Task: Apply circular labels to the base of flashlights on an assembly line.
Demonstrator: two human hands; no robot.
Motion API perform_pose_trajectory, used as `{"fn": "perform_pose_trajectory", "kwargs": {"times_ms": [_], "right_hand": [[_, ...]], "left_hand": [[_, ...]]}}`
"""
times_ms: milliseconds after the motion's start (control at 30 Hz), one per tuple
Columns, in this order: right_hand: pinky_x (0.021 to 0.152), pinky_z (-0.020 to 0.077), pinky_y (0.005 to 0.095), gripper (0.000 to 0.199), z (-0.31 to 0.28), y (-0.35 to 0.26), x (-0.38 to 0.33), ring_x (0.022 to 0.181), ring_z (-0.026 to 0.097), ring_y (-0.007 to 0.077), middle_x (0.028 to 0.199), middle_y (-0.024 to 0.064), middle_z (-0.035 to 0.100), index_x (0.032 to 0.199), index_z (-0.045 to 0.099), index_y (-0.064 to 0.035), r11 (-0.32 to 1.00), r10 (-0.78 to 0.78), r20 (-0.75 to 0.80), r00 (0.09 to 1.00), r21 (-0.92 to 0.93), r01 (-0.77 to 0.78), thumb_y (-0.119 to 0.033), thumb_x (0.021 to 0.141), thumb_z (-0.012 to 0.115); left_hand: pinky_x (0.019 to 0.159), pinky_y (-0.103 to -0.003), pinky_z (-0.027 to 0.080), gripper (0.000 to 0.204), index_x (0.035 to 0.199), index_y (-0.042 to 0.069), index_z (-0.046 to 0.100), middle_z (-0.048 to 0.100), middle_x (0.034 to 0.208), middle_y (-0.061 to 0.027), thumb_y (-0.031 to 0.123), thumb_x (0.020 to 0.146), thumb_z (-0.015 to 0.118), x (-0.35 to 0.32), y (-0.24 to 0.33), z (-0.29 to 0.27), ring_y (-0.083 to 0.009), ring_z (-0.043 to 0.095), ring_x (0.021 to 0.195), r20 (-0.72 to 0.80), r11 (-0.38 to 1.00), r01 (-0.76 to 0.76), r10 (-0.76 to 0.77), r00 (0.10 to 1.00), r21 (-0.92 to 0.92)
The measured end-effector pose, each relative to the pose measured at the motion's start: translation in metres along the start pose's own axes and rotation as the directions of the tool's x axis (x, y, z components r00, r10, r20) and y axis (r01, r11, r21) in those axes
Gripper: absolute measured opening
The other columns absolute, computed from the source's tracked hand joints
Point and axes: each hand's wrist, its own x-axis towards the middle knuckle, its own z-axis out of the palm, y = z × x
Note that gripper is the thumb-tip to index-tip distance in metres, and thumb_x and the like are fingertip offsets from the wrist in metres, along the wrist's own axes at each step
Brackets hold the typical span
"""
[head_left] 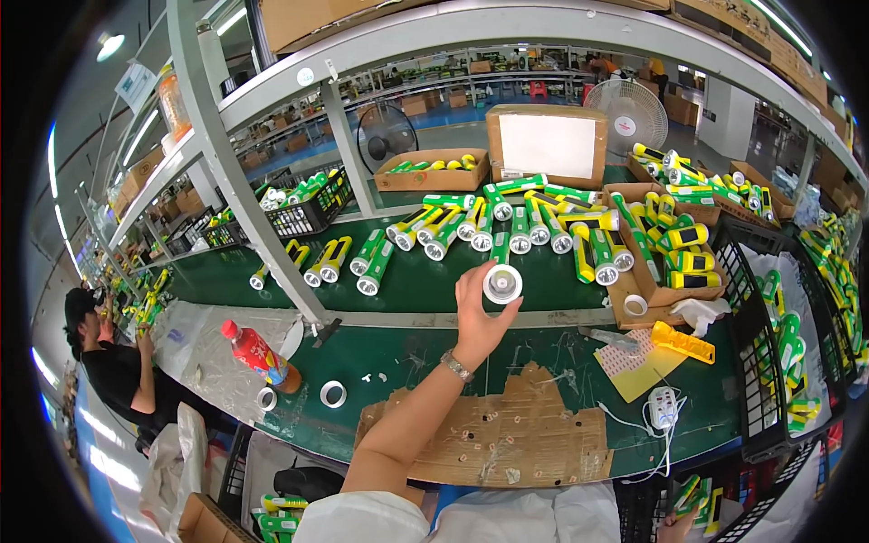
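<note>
L hand [477,312] fingers clamped on green flashlight [502,279], many already lined on belt [416,281]; R hand [674,528] grip unclear, crate [778,362] still full.

Bare forearm, metal-link wristwatch [457,366], white short sleeve [362,518].

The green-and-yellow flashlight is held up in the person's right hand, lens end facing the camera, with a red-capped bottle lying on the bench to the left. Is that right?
Not quite: the head view shows the left hand holding up the flashlight, lens end toward the camera. The right hand is low at the picture's bottom edge by a crate. The red-capped bottle does lie on the bench to the left.
</note>
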Motion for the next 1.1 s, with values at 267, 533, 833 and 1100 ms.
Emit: {"fn": "perform_pose_trajectory", "kwargs": {"times_ms": [267,533,833,1100], "right_hand": [[0.052,0.0387,0.0237,0.037,0.027,-0.001,0.024,0.056,0.047,0.0116,0.082,0.0047,0.06,0.112,0.056,-0.0036,0.361,-0.924,-0.381,-0.026,-0.849,-0.386,-0.032,0.091,0.047],[0.067,0.0414,0.0233,0.016,0.23,0.095,0.168,0.075,0.05,0.0137,0.089,0.0085,0.052,0.094,0.054,-0.0013,-0.58,-0.39,0.447,0.805,-0.798,0.162,0.005,0.079,0.052],[0.062,0.0496,0.0368,0.028,0.211,0.157,0.265,0.074,0.06,0.0283,0.095,0.0111,0.053,0.093,0.057,-0.0066,-0.825,-0.073,-0.158,0.985,-0.546,-0.149,-0.028,0.076,0.064],[0.072,0.0468,0.0354,0.031,0.258,0.142,0.3,0.086,0.058,0.0305,0.095,0.014,0.057,0.099,0.058,-0.0035,-0.304,-0.073,0.045,0.996,-0.952,0.021,-0.027,0.08,0.061]], "left_hand": [[0.086,-0.036,0.045,0.036,0.121,0.006,0.039,0.05,0.118,-0.0111,0.025,0.091,0.044,-0.001,0.017,0.004,-0.0212,0.053,0.099,0.506,0.02,0.574,-0.449,0.736,-0.818],[0.069,-0.039,0.05,0.037,0.103,0.009,0.048,0.059,0.099,-0.0171,0.039,0.095,0.029,-0.011,0.043,0.04,-0.0266,0.059,0.08,0.854,-0.454,0.733,-0.149,0.498,-0.507],[0.068,-0.036,0.051,0.042,0.105,0.011,0.045,0.059,0.101,-0.0172,0.045,0.094,0.025,-0.023,0.076,0.033,-0.025,0.06,0.08,0.81,-0.098,0.812,-0.201,0.55,-0.576],[0.054,-0.034,0.051,0.045,0.114,0.012,0.038,0.06,0.093,-0.0158,0.05,0.092,0.027,-0.035,0.089,0.033,-0.024,0.061,0.065,0.942,-0.121,0.937,-0.114,0.315,-0.328]]}}
